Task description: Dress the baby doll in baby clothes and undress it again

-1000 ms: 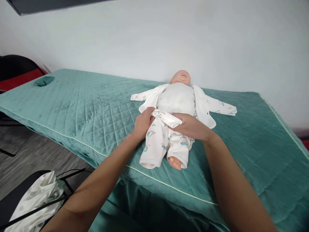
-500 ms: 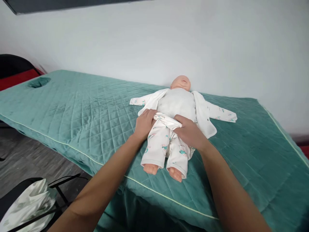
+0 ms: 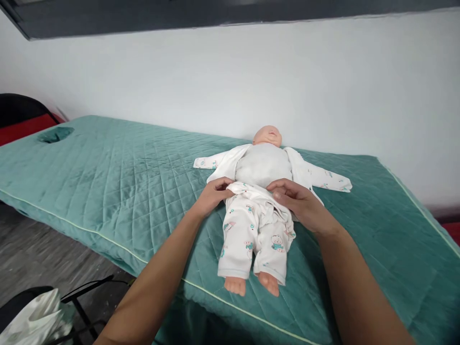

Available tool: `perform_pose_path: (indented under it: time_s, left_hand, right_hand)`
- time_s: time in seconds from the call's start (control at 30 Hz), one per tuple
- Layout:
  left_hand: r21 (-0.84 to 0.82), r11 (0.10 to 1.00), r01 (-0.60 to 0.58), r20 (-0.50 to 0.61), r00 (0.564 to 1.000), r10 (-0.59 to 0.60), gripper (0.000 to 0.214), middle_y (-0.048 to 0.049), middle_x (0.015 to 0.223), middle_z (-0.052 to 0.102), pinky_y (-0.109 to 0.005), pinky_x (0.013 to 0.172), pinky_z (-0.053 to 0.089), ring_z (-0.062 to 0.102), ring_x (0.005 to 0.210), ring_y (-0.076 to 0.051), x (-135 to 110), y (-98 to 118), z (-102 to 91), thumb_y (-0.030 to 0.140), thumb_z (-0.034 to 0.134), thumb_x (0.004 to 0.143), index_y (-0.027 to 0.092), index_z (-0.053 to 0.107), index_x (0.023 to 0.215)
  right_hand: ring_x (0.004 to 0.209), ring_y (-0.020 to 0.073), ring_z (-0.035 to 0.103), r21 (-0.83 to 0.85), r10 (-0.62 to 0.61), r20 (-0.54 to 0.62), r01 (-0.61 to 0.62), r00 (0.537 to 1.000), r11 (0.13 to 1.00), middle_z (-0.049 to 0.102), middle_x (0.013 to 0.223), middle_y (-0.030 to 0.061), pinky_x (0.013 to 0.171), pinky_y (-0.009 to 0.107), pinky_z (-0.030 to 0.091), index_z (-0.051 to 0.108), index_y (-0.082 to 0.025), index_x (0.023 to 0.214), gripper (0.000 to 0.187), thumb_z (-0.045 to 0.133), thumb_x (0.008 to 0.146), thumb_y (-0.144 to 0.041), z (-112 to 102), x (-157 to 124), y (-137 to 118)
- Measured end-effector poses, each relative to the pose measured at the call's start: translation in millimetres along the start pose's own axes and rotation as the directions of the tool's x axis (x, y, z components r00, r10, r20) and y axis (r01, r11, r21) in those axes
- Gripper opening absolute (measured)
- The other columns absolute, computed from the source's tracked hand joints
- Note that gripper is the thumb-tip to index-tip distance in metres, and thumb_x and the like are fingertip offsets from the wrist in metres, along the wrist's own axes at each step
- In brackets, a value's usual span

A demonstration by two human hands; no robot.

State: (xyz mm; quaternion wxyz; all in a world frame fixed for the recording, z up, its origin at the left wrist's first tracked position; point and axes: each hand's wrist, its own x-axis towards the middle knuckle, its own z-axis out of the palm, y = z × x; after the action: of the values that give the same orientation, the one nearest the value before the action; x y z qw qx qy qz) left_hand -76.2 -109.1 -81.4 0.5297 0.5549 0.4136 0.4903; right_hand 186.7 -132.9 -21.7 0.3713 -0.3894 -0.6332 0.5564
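Observation:
A baby doll (image 3: 264, 163) lies on its back, head towards the wall and bare feet towards me. Its white printed trousers (image 3: 239, 235) cover the legs, with the waistband folded over at the hips. My left hand (image 3: 212, 194) pinches the waistband at its left side. At the right side, my right hand (image 3: 298, 201) grips the bunched waistband between thumb and fingers. A white long-sleeved shirt (image 3: 330, 179) is spread open on both sides of the doll's pale cloth torso, sleeves stretched outward.
The doll rests on a green quilted bed cover (image 3: 143, 191) with a face hole (image 3: 55, 134) at the far left. Behind it stands a white wall (image 3: 179, 81). White cloth (image 3: 36, 318) sits on a black chair at lower left; a red and black chair (image 3: 27, 127) is farther back.
Both hands have shifted outward to the sides of the waistband, which sits wider and more bunched on the right. The doll's feet show more below the cuffs. My view has tilted upward.

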Motion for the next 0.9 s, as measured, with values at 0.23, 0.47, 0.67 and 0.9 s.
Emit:
perform_pose_path:
  time_s: [0.23, 0.47, 0.67, 0.9]
  left_hand:
    - [-0.027, 1.000, 0.012, 0.025, 1.000, -0.011, 0.042, -0.0012, 0.077, 0.061, -0.025, 0.066, 0.038, 0.050, 0.072, -0.014, -1.7, 3.7, -0.6, 0.057, 0.069, 0.082, 0.014, 0.074, 0.084]
    - [0.002, 1.000, 0.025, 0.048, 0.999, -0.025, 0.030, -0.0001, 0.077, 0.064, -0.024, 0.066, 0.040, 0.051, 0.070, -0.012, -0.2, 2.7, 0.2, 0.046, 0.077, 0.078, 0.016, 0.073, 0.080]
    - [-0.008, 1.000, -0.015, 0.190, 0.982, 0.016, 0.030, -0.0035, 0.090, 0.068, -0.026, 0.076, 0.043, 0.057, 0.083, -0.016, -0.6, 5.6, -3.3, 0.039, 0.082, 0.073, 0.016, 0.076, 0.092]
    - [0.000, 0.999, -0.032, 0.158, 0.987, 0.031, 0.044, 0.0007, 0.071, 0.049, -0.026, 0.063, 0.033, 0.041, 0.066, -0.012, 0.6, 4.9, 3.0, 0.052, 0.064, 0.089, 0.015, 0.062, 0.065]
  right_hand:
    - [0.057, 0.0085, 0.042, 0.187, 0.067, -0.083, -0.050, 0.994, 0.981, 0.052, 0.070, -0.0037, 0.050, 0.022, 0.029, 0.071, -0.023, 0.094, 0.027, 0.077, 0.083, -0.047, -2.4, 0.0, 1.5]
    - [0.058, 0.0084, 0.044, 0.181, 0.029, -0.019, -0.025, 0.999, 0.983, 0.054, 0.069, -0.0036, 0.051, 0.022, 0.032, 0.072, -0.023, 0.094, 0.022, 0.081, 0.080, -0.037, 2.9, 1.6, 4.2]
    - [0.073, 0.0126, 0.053, -0.047, 0.012, -0.015, -0.013, 1.000, 0.999, 0.062, 0.083, -0.0006, 0.064, 0.027, 0.043, 0.071, -0.024, 0.102, 0.029, 0.082, 0.077, -0.034, 9.3, 4.5, 6.2]
    - [0.090, 0.0167, 0.058, -0.282, -0.080, -0.019, 0.072, 0.997, 0.957, 0.067, 0.101, 0.0005, 0.078, 0.032, 0.046, 0.070, -0.028, 0.107, 0.024, 0.074, 0.083, -0.028, 22.8, 2.8, 4.5]
